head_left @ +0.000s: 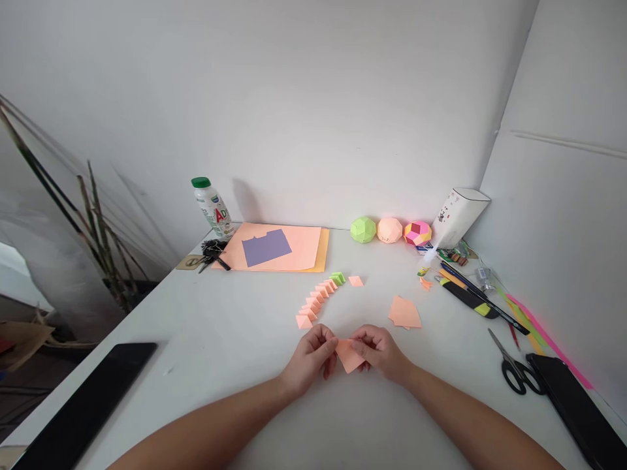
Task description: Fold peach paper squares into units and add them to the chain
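Note:
Between my two hands, just above the table, is a small peach square of paper (347, 359). My left hand (313, 356) pinches its left corner with thumb and forefinger. On the other side, my right hand (379, 352) grips the upper right part, thumb on top. Beyond my left hand a curved row of folded peach paper pieces (313, 305) lies on the table, with green folded pieces (337, 279) at its far end. One separate folded peach piece (356, 281) lies beside them. A small stack of peach paper squares (404, 312) is to the right.
At the back stand paper balls (390, 230), a white box (458, 219), a bottle (214, 207) and stacked paper sheets (304, 248). Scissors (519, 372), a utility knife (467, 298) and a black phone (578, 408) lie right; a black flat device (93, 405) lies left.

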`<state>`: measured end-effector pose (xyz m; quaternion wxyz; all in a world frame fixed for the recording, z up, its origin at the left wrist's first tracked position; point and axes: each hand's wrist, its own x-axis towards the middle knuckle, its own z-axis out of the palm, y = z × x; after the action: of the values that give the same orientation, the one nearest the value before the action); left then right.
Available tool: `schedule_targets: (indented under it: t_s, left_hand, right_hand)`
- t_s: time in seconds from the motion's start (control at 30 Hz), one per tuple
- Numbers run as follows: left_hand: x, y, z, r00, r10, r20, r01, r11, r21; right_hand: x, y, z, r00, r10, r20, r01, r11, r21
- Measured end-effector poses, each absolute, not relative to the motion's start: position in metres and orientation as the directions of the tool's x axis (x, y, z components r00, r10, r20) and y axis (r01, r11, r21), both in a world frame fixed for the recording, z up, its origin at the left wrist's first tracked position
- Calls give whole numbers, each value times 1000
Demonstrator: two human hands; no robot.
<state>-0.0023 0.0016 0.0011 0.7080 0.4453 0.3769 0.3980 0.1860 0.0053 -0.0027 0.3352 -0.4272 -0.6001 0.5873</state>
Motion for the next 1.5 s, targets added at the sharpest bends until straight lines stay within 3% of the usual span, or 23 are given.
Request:
schedule_targets:
  t_s: [0.5,1.5]
  left_hand:
    - [-2,2,1,406,900,-157,-234,268,934]
    - [6,7,-4,327,928,-178,-433,315,845]
  right_hand:
    - [188,6,-3,-415,904,-104,105,-66,-992]
    - [191,4,0,-417,899,-130,90,-102,-991]
